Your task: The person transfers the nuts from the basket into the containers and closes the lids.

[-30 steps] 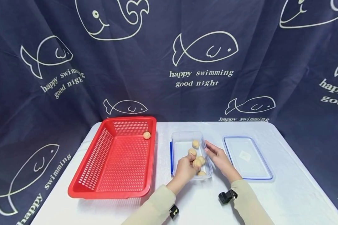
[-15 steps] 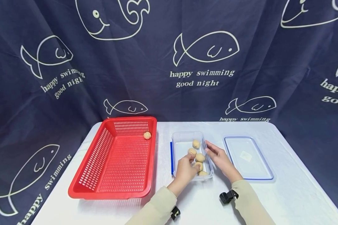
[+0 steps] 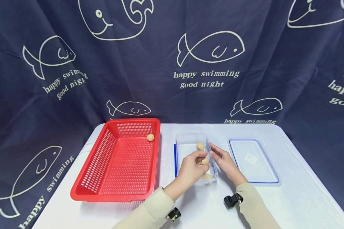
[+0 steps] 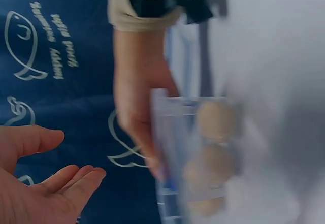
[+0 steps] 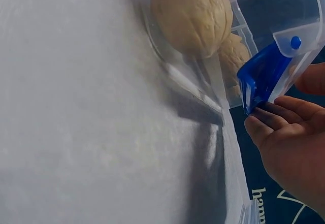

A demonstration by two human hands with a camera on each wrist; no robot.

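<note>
Several walnuts point(image 3: 200, 146) lie in a clear plastic food container point(image 3: 185, 152), mostly along its right side. Over this container is my left hand point(image 3: 189, 168), thumb and fingers parted; the left wrist view shows nothing between them. From above, that hand covers some of the walnuts. At the container's right wall, my right hand point(image 3: 225, 163) grips the edge. In the right wrist view its fingers touch a blue latch point(image 5: 264, 76) outside, with the thumb on the wall above. A large walnut point(image 5: 193, 16) shows through the near end there.
A red plastic basket point(image 3: 156, 162) stands left of the container, with one walnut point(image 3: 150, 137) in its far right corner. The container's lid point(image 3: 246, 148), edged in blue, lies flat on the white table point(image 3: 286, 206) at right. A dark printed curtain point(image 3: 206, 105) hangs behind.
My left hand held a walnut low in the container; it has let go and risen a little, its fingers parting. The right hand has stayed at the container's wall.
</note>
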